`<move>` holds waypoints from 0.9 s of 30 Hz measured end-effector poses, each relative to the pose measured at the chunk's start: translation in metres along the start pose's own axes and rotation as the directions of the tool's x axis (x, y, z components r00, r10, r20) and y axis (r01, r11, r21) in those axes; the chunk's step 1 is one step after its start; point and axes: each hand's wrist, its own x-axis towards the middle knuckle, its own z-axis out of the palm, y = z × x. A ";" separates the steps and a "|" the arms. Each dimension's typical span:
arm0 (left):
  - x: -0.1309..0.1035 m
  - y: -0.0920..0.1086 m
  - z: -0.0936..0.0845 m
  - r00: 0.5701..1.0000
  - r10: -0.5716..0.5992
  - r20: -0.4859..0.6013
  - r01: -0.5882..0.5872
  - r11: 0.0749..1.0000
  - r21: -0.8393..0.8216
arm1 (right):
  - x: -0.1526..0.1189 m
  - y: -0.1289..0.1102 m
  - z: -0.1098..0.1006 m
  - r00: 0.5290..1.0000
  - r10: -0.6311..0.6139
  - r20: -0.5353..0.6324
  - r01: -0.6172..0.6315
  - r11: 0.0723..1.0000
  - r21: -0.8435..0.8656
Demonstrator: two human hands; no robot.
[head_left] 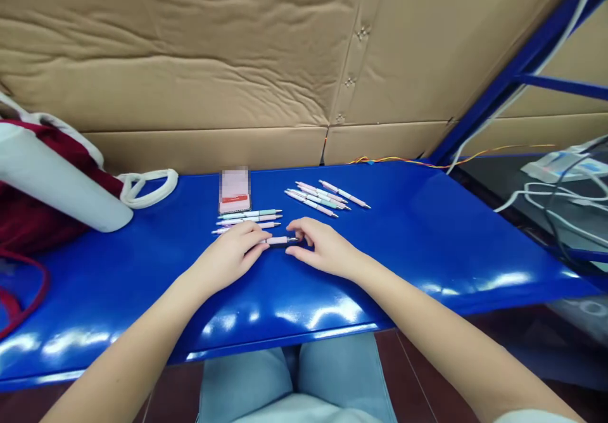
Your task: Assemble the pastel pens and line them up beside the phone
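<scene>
My left hand (236,250) is closed on a pale pink pen (280,240), its tip pointing right, low over the blue table. My right hand (323,246) curves just beyond the tip, thumb and fingers apart; whether a fingertip touches the pen I cannot tell. Right behind my left hand several pens (256,218) in white, green and pink lie roughly parallel, partly covered by the hand. Another loose group of pens (316,196) lies slanted further back, to the right. A pink packet (234,204) with a red patch, its upper part blurred, lies behind the row.
The glossy blue table (403,239) ends at a cardboard wall (213,94). On the left stand a white cylinder (61,176), a dark red bag (28,214) and a white strap loop (152,189). White cables (546,195) and a blue metal frame (503,94) are on the right.
</scene>
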 end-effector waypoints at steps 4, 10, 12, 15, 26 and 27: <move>0.001 0.000 0.000 1.000 0.003 -0.007 -0.003 1.000 -0.016 | 0.000 0.001 0.001 0.999 -0.030 -0.015 0.030 1.000 -0.007; 0.000 0.000 0.002 1.000 0.019 -0.019 -0.019 0.999 -0.038 | 0.003 0.002 0.006 1.000 -0.030 -0.002 0.030 1.000 0.002; 0.000 0.000 0.002 1.000 0.019 -0.025 -0.020 0.999 -0.038 | 0.004 0.003 0.008 1.000 -0.017 0.011 0.017 1.000 -0.001; -0.001 0.000 0.002 0.999 0.025 -0.021 -0.026 0.999 -0.039 | 0.004 0.005 0.008 1.000 -0.001 0.025 0.002 0.999 -0.032; 0.000 0.002 0.000 0.999 0.015 -0.052 -0.017 0.999 -0.037 | 0.002 0.001 0.004 1.000 -0.003 -0.014 0.003 0.998 -0.058; 0.000 0.002 0.000 0.998 0.016 -0.053 -0.018 0.999 -0.035 | 0.003 0.001 0.005 1.000 -0.005 0.000 0.005 0.998 -0.063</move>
